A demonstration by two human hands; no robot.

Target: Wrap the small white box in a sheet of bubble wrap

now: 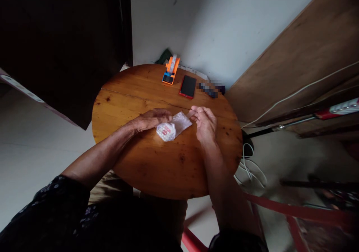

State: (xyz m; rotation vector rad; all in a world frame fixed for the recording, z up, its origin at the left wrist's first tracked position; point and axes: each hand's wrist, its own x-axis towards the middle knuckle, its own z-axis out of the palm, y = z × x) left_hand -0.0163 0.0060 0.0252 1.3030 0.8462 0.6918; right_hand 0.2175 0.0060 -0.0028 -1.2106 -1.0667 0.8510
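A round white item with red print (166,131) lies wrapped in clear bubble wrap (183,121) on the wooden table. The wrap's loose flat part stretches to the upper right. My left hand (154,119) comes in from the left, its fingers closed at the upper edge of the wrap beside the round item; the fingertips are partly hidden. My right hand (205,122) is at the wrap's right end, thumb and fingers pinching a short strip of clear tape (191,113). The strip reaches toward the wrap's corner; whether it is stuck there I cannot tell.
On the round wooden table (179,169), an orange and blue tape dispenser (170,70) stands at the back. A phone in a red case (187,86) and a blurred dark object (208,90) lie right of it. White cables (248,166) and a red chair (294,207) are at the right.
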